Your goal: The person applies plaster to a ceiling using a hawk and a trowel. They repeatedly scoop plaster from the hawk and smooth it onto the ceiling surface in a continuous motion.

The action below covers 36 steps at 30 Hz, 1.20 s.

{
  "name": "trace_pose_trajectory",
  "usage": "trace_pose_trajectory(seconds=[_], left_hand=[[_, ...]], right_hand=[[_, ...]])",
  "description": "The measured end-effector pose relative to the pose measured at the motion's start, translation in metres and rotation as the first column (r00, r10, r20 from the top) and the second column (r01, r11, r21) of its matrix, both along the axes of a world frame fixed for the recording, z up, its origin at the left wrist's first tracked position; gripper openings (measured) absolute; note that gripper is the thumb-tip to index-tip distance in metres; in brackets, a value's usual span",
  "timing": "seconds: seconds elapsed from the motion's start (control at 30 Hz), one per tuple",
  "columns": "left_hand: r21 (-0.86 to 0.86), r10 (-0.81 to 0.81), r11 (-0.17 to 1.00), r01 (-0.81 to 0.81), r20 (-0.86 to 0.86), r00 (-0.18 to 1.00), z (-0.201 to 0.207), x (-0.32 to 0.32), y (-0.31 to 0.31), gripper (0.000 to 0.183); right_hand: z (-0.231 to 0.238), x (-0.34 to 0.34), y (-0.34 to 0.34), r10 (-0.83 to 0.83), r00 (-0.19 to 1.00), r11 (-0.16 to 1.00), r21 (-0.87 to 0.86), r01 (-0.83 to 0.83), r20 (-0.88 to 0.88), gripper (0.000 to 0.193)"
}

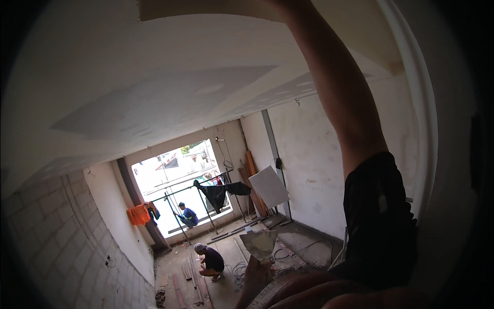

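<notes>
Raised high, my right arm passes the dark sleeve and reaches the top edge, where my right hand [288,5] is mostly cut off. It meets the right end of a wide, flat tan plastering blade [206,8], held close under the ceiling [170,56]; the grip itself is out of the picture. Low in front of my body, my left hand [256,275] is closed around the lower end of a broad putty knife [259,244]. Its blade points up, with pale filler on it. Grey patches and lighter smears mark the ceiling.
Far below, a person [210,261] crouches on the floor; another [187,215] squats at the bright window opening [175,175]. Dark cloths [213,195] hang on a pipe rail. A white board [269,189] leans by the right wall, near planks [247,177]. Cables [238,273] lie on the floor.
</notes>
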<state>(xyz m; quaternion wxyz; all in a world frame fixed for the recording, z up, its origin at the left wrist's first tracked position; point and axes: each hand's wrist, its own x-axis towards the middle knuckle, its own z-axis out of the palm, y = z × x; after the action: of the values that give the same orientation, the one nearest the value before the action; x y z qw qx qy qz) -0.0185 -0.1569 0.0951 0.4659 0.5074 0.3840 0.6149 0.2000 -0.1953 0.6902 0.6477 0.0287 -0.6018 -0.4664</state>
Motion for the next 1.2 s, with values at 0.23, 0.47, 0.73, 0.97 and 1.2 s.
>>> trace_pose_trajectory(seconds=[0.23, 0.47, 0.73, 0.97, 1.2], left_hand=[[0.007, -0.001, 1.000, 0.001, -0.004, 1.000, 0.002, 0.002, 0.003, 0.055], [0.062, -0.039, 0.997, 0.040, -0.023, 0.999, -0.005, -0.001, 0.014, 0.057], [0.021, -0.021, 1.000, 0.021, -0.012, 1.000, -0.001, 0.002, 0.010, 0.056], [0.012, -0.008, 1.000, 0.008, 0.029, 1.000, -0.004, 0.005, 0.012, 0.056], [0.018, -0.022, 1.000, 0.022, -0.012, 1.000, -0.011, 0.001, 0.016, 0.058]], right_hand=[[0.026, -0.016, 0.022, -0.027, 0.999, 0.991, 0.129, 0.032, -0.038, 0.025], [0.026, -0.020, 0.022, -0.019, 1.000, 0.993, 0.120, 0.020, -0.014, 0.027], [0.031, -0.024, 0.023, -0.025, 1.000, 0.994, 0.108, 0.026, -0.019, 0.027], [0.031, -0.029, 0.022, -0.096, 0.995, 0.994, 0.056, 0.097, -0.022, 0.031], [0.023, -0.034, 0.022, -0.104, 0.994, 0.995, 0.000, 0.104, 0.046, 0.035]])
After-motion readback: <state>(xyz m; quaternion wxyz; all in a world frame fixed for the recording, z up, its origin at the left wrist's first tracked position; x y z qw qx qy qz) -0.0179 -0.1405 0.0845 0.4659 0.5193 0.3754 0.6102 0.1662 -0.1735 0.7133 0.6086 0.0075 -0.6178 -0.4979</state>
